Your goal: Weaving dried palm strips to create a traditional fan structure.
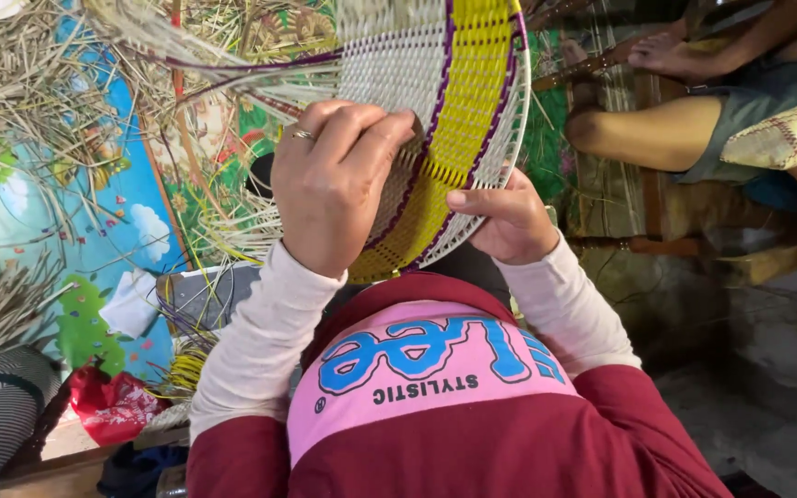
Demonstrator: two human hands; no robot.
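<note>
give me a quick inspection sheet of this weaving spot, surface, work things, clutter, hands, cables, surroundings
surface: colourful printed floor mat, blue and green, partly buried under strands
job's things: round woven piece in white, yellow and purple bands, loose unwoven strands trailing from its left edge
clutter: heaps of dry straw-like strands, a red crumpled bag, a white scrap
grippers: left hand, ring on one finger, grips the woven piece from the front; right hand holds its lower rim
cables: nothing seen
surroundings: another person's bare legs at upper right, with a small woven item beside them; wooden frame below
</note>
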